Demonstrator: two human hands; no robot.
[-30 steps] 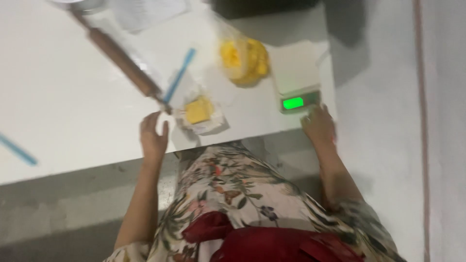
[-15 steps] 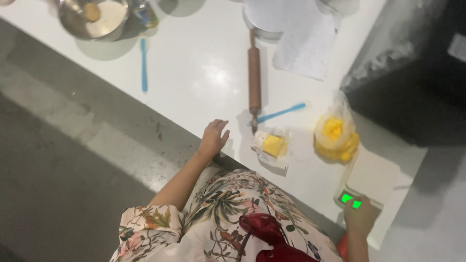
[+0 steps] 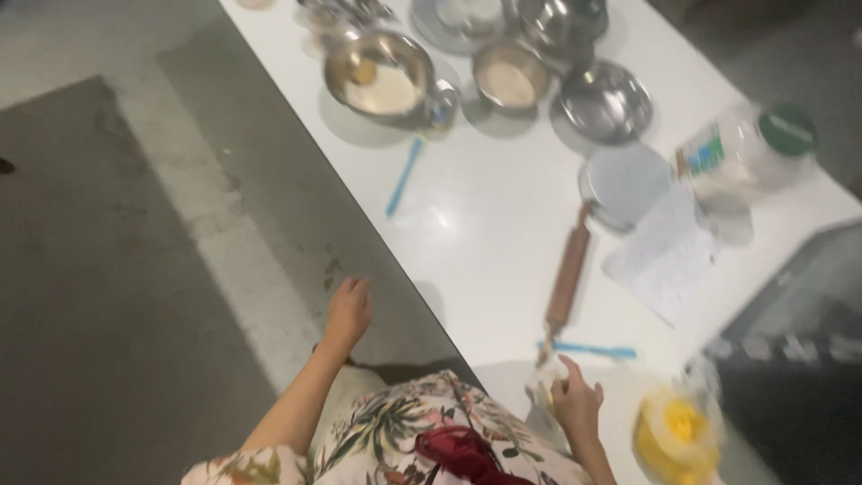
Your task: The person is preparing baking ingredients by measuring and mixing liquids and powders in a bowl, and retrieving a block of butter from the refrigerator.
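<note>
Both hands have left their spots: left hand (image 3: 348,310) hangs open off the table (image 3: 485,224); right hand (image 3: 575,404) touches a small packet (image 3: 543,391), grip unclear.

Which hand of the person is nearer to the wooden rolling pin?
The right hand. It is at the table's near edge, just below the near end of the rolling pin. The left hand hangs off the table, over the floor, farther away.
</note>
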